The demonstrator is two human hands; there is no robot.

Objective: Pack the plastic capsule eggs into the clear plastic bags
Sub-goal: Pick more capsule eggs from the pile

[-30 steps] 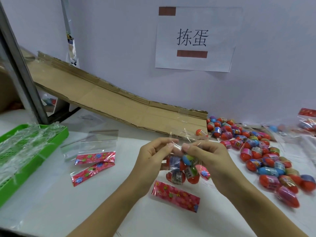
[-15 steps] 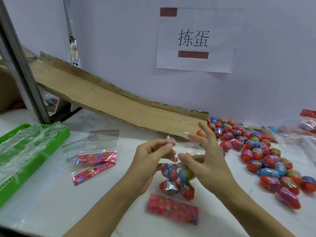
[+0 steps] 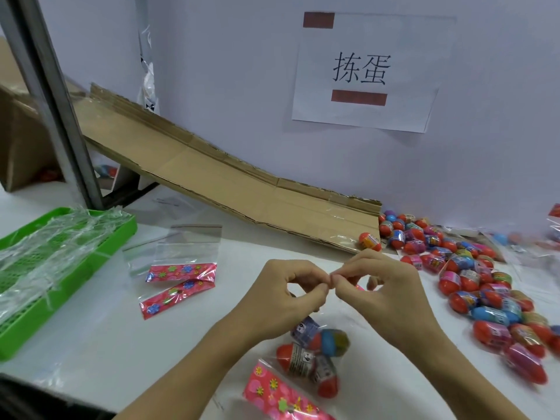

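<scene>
A clear plastic bag (image 3: 306,359) with a pink flowered strip at its bottom lies on the white table in front of me, holding several capsule eggs. My left hand (image 3: 281,301) and my right hand (image 3: 385,286) meet fingertip to fingertip above it, both pinching the bag's top edge. A big pile of loose capsule eggs (image 3: 472,274), mostly red with printed bands, spreads over the table at the right. Two empty clear bags (image 3: 185,262) with pink strips lie to the left of my hands.
A green plastic basket (image 3: 91,259) with crumpled clear film stands at the left edge. A cardboard ramp (image 3: 230,186) slopes down along the wall to the eggs. A metal post (image 3: 51,95) rises at the far left. More bags lie at the far right.
My right hand has closed from spread fingers to a pinch against my left fingertips. The filled bag hangs lower and nearer to me, and the view has moved closer to the table.
</scene>
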